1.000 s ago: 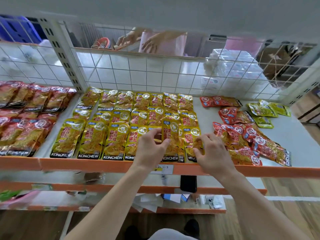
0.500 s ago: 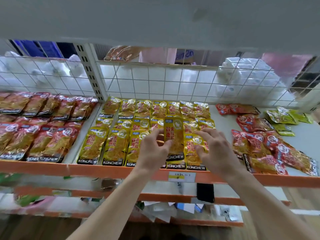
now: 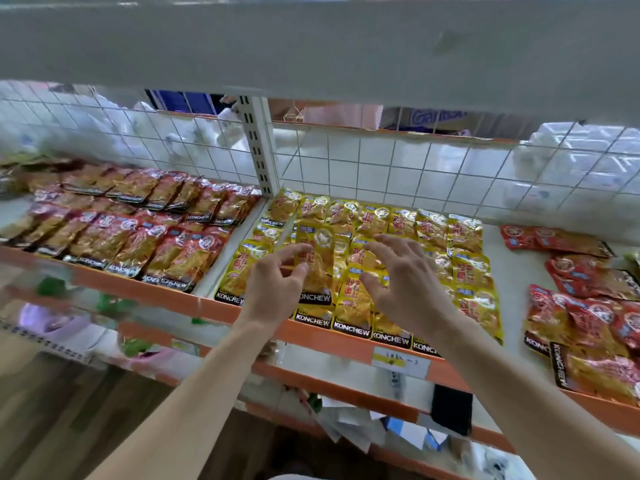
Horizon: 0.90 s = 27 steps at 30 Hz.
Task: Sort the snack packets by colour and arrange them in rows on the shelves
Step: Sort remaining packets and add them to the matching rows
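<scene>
Now the left hand (image 3: 275,289) pinches a glossy, flat yellow packet (image 3: 318,252).

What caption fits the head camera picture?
Left hand holds a yellow packet over the yellow rows; right hand hovers open.

On the shelf (image 3: 180,301), the left block of packets (image 3: 121,233) lies in rows. The middle block (image 3: 433,237) lies in rows to its right across a gap, and the loose heap (image 3: 588,306) lies farther right, apart from both. The wire grid (image 3: 381,168) stands behind all three, with the upright post (image 3: 258,150) behind the gap. The left hand (image 3: 273,289) holds one packet (image 3: 317,261) above the middle block's front rows, the right hand (image 3: 405,289) just right of it.
</scene>
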Motion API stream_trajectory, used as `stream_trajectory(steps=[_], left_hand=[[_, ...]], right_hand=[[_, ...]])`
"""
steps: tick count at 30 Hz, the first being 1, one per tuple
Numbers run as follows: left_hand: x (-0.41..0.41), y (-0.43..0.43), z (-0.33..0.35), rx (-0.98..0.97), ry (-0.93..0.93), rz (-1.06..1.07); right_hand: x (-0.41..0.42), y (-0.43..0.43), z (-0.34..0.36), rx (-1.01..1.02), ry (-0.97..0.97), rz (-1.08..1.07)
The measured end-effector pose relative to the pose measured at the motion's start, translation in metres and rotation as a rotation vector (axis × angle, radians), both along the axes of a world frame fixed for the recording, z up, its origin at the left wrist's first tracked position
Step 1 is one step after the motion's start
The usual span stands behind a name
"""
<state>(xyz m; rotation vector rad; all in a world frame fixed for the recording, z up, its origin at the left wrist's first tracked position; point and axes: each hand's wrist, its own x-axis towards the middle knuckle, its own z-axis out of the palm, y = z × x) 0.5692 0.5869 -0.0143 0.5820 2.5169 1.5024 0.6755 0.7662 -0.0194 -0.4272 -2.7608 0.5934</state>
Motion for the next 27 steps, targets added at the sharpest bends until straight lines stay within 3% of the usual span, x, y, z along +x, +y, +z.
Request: stream_trajectory(steps=[8,17,27], left_hand=[[-0.066,-0.003,-0.004,-0.037,0.042,0.001],[-0.155,-0.006,0.000,-0.135,-0.017,-0.177],[-0.213,0.008,-0.011,-0.246,0.003,-0.326]], right_hand=[[-0.043,-0.010,0.004,-0.010,-0.057,-0.048],[-0.097,-0.028,0.003,-0.013,-0.139,-0.227],[-0.153,-0.049,-0.003,0.025,-0.220,-0.213]])
